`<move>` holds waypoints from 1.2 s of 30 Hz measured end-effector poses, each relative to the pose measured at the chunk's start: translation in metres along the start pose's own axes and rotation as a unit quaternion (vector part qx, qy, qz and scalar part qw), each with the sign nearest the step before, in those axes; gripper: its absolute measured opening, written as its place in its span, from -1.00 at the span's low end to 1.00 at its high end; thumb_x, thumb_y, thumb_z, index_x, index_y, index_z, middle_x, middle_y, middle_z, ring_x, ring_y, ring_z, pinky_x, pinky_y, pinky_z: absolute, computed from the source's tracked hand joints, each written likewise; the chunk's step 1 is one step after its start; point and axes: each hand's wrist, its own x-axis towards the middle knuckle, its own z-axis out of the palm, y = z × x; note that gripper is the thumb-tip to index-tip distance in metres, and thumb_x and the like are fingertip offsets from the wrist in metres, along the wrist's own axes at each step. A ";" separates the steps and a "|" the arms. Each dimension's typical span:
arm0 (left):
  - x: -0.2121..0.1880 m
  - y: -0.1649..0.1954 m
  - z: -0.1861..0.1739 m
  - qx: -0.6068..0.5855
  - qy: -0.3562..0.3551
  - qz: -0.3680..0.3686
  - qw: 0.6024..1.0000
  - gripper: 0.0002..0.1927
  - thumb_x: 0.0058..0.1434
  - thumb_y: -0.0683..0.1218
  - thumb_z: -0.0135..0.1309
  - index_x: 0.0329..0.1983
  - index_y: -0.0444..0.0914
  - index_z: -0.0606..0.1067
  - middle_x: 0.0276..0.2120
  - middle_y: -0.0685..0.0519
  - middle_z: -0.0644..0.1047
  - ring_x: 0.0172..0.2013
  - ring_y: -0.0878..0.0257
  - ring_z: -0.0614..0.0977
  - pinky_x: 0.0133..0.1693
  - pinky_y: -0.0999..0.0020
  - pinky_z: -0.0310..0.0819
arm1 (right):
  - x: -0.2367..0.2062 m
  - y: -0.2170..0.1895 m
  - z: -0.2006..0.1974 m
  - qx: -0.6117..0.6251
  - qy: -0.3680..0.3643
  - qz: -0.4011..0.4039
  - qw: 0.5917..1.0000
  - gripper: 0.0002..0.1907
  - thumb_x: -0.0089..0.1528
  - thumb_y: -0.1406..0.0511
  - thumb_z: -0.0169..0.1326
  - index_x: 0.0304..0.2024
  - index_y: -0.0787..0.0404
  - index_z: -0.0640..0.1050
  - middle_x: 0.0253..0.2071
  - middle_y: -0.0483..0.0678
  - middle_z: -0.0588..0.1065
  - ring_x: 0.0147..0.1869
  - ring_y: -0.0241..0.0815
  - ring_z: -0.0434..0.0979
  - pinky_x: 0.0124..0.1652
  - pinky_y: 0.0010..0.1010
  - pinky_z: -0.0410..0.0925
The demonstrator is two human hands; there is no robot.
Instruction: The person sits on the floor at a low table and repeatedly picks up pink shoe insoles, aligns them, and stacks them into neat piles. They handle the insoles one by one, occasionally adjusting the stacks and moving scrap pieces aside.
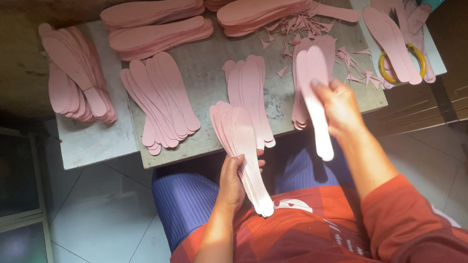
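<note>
Pink sole cut-outs fill the picture, and we hold some of them in both hands. Our left hand [233, 180], low in the middle of the frame, has its fingers curled tight around a fanned bunch of pink soles [242, 149]. The bunch sticks up past the near edge of the grey table [204, 69] and hangs down over our lap. Our right hand [339, 108], just right of the middle, pinches a single pink sole [315, 98] between thumb and fingers. That sole stands almost straight up and down in the frame. Its top part lies over a small pile of soles [300, 97] at the table edge, and its bottom end hangs past the edge.

More pink piles sit all over the table. A fanned pile [161, 99] lies at the middle left, and another small pile [250, 96] lies between our two hands. Flat stacks [157, 24] line the top of the frame. A big pile [73, 73] rests at the upper left. Little pink scraps [306, 29] are scattered at the upper right of the middle. A yellow ring [384, 66] peeks out from under soles at the right.
</note>
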 end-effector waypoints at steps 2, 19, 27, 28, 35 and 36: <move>0.000 0.000 0.002 0.002 -0.018 0.004 1.000 -0.57 0.24 -0.17 -0.19 0.15 -0.40 0.38 -0.05 -0.20 0.62 -0.17 0.13 0.69 -0.11 0.27 0.62 | 0.021 -0.025 -0.007 -0.107 0.066 -0.074 0.989 -0.57 0.37 0.27 0.09 0.21 0.40 0.46 -0.08 0.02 0.55 -0.06 -0.14 0.52 -0.07 -0.31 0.40; -0.006 0.013 0.011 -0.015 0.022 0.029 0.999 -0.61 0.21 -0.17 0.09 0.11 -0.36 0.45 -0.09 -0.11 0.63 -0.17 0.20 0.70 -0.11 0.34 0.63 | -0.074 0.062 0.058 -0.053 -0.087 0.088 0.991 -0.74 0.25 0.34 0.19 -0.04 0.30 0.49 -0.27 -0.02 0.61 -0.24 -0.27 0.62 -0.19 -0.46 0.47; -0.004 0.010 0.005 0.062 0.071 0.057 0.994 -0.65 0.28 -0.19 0.13 0.11 -0.43 0.47 -0.09 -0.12 0.61 -0.19 0.21 0.67 -0.13 0.30 0.62 | -0.084 0.065 0.069 -0.060 -0.095 0.079 0.991 -0.67 0.22 0.41 0.22 0.01 0.31 0.46 -0.28 -0.01 0.61 -0.25 -0.28 0.61 -0.19 -0.48 0.47; -0.004 0.008 0.005 0.069 0.068 0.063 0.993 -0.65 0.28 -0.19 0.14 0.11 -0.43 0.48 -0.09 -0.11 0.62 -0.18 0.24 0.67 -0.11 0.33 0.60 | -0.085 0.070 0.071 -0.048 -0.094 0.086 0.991 -0.67 0.22 0.41 0.21 0.02 0.32 0.47 -0.26 -0.02 0.61 -0.22 -0.29 0.62 -0.17 -0.49 0.48; -0.003 0.001 0.005 0.102 0.050 0.086 0.990 -0.65 0.27 -0.20 0.17 0.10 -0.43 0.48 -0.09 -0.04 0.61 -0.13 0.29 0.63 -0.08 0.37 0.56 | -0.085 0.084 0.073 -0.046 -0.066 0.114 0.990 -0.71 0.31 0.36 0.17 0.04 0.42 0.55 -0.16 0.00 0.60 -0.13 -0.27 0.59 -0.08 -0.43 0.46; -0.002 0.001 0.003 0.058 0.041 0.078 0.994 -0.65 0.30 -0.18 0.11 0.12 -0.42 0.47 -0.08 -0.04 0.61 -0.12 0.29 0.63 -0.06 0.39 0.55 | -0.084 0.082 0.074 -0.045 -0.067 0.117 0.990 -0.71 0.32 0.35 0.15 0.03 0.41 0.55 -0.14 0.01 0.60 -0.11 -0.26 0.60 -0.06 -0.41 0.46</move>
